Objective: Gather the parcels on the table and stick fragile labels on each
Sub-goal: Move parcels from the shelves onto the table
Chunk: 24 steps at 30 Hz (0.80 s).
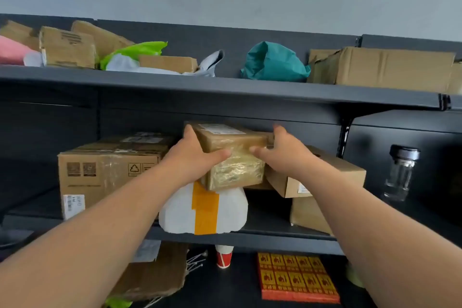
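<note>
- Left hand (192, 157): grips the left side of the taped box (235, 157), thumb laid across the front face, fingers curled round the far left edge
- Right hand (282, 155): grips the right side of the same box, thumb on the front face, fingers hooked over the top right corner
- Taped box: brown, wrapped in shiny clear tape, white slip on top; held between both hands in the middle shelf (275, 237) bay, tilted slightly
- White parcel (180, 212): at 6 o'clock of the box, crossed by a strip of orange tape, standing on the middle shelf; touches the box's underside, whether it bears the box cannot be told
- Large carton (100, 172): at 9 o'clock, same shelf, partly behind the left forearm
- Small box (325, 175): at 3 o'clock, just beside the right wrist, stacked on another brown box
- Jar (402, 172): clear glass, dark lid, further out at 3 o'clock, upright
- Sheet of labels (297, 275): red with yellow squares, at 5 o'clock, flat on the dark surface below the shelf
- Paper cup (223, 256): red and white, at 6 o'clock, under the shelf edge
- Top shelf (250, 90): at 12 o'clock, holds cartons, a teal bag (275, 62) and a green bag (140, 51)
</note>
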{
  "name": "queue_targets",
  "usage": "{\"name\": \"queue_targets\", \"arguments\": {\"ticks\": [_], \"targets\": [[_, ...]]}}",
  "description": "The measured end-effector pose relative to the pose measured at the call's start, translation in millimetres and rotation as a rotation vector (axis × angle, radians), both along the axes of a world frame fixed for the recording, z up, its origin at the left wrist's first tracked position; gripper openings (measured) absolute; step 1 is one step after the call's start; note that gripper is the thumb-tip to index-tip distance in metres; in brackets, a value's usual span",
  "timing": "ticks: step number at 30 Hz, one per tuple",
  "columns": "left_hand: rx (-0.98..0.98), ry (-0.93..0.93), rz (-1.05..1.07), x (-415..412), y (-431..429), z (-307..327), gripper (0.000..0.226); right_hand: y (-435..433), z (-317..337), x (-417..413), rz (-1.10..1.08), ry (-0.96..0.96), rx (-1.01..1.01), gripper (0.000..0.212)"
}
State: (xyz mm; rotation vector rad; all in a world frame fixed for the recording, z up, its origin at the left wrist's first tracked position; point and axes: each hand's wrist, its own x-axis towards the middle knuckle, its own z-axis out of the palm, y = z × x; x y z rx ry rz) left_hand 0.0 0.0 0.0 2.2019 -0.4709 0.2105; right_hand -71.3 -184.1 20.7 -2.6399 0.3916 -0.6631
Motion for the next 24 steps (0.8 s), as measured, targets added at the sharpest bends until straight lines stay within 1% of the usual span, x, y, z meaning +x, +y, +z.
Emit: {"name": "queue_targets", "arguments": {"ticks": [2, 4, 8, 13, 17, 22, 24], "targets": [[-0.063, 0.033, -0.075, 10.6, -1.6, -2.4, 0.109, 4.2, -1.1, 10.5, 0.023, 0.049, 0.015, 0.09], [-0.135, 0.081, -0.131, 17.1, -2.5, -5.9, 0.099, 11.2, -2.4, 12.2, 0.048, 0.049, 0.031, 0.085], [-0.35, 0.133, -0.182, 14.5, -5.1, -4.2, 0.076, 19.7, -0.9, 8.2, 0.073, -0.076, 0.048, 0.077], [-0.494, 0.125, -0.275, -14.3, -0.5, -5.0, 0.064, 23.5, 2.3, -17.0, 0.101, -0.164, 0.07, 0.076], [-0.521, 0.069, -0.288, -52.7, 5.0, -5.2, 0.058, 25.4, 1.6, -51.6, 0.134, -0.219, 0.101, 0.073], [-0.498, -0.003, -0.246, -118.1, 10.8, -8.9, 0.06, 26.4, -9.1, -113.6, 0.196, -0.266, 0.128, 0.073], [-0.492, -0.037, -0.234, -149.6, 10.7, -12.5, 0.062, 24.1, -13.2, -143.4, 0.219, -0.274, 0.146, 0.069]]}}
